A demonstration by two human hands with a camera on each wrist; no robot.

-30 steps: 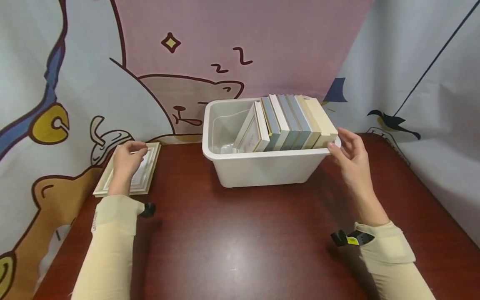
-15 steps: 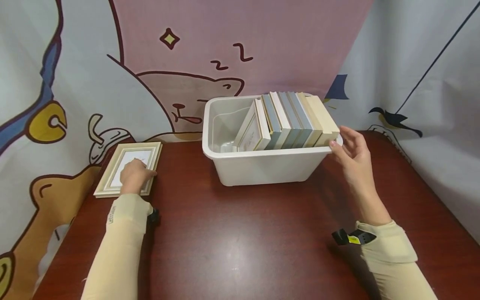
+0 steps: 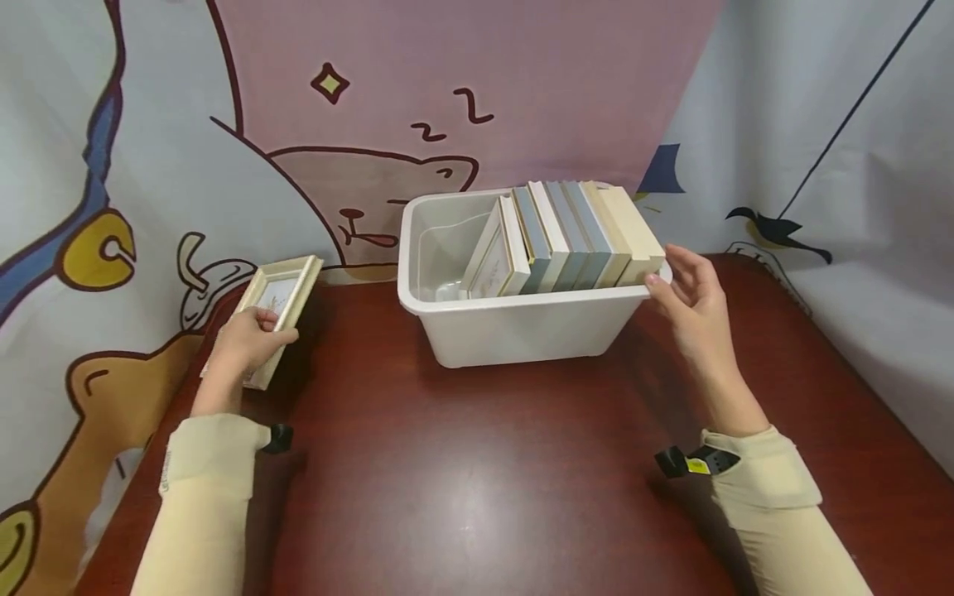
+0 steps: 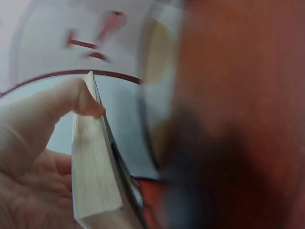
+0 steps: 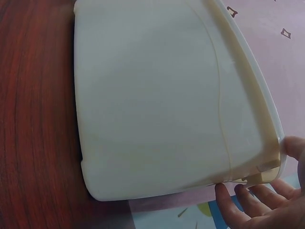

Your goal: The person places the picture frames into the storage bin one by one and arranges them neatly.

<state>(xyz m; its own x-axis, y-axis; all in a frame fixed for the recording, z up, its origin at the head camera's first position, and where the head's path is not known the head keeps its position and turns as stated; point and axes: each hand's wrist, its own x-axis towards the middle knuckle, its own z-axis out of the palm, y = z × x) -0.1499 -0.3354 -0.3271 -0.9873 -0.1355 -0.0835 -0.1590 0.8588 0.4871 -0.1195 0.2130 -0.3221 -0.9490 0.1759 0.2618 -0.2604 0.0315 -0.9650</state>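
Observation:
A cream picture frame (image 3: 295, 300) is tilted up off the table at the left, its print facing up. My left hand (image 3: 248, 341) grips it, fingers over the front in the head view. The left wrist view shows the thumb curled over the edge of the frame (image 4: 95, 162). At the right end of a white plastic bin (image 3: 522, 335), my right hand (image 3: 695, 305) holds the rim; the right wrist view has its fingers below the lip of the bin (image 5: 147, 105). Several cream, white and blue-grey picture frames (image 3: 570, 240) lean in a row inside.
The dark red-brown table (image 3: 447, 463) spreads in front of the bin. A printed cloth (image 3: 581, 91) with cartoon animals hangs behind and at both sides. Inside the bin, the left part (image 3: 440, 240) shows bare wall.
The left hand came down onto the cream picture frame, gripped it and raised it from lying flat to a tilt. My right hand stays on the bin's rim.

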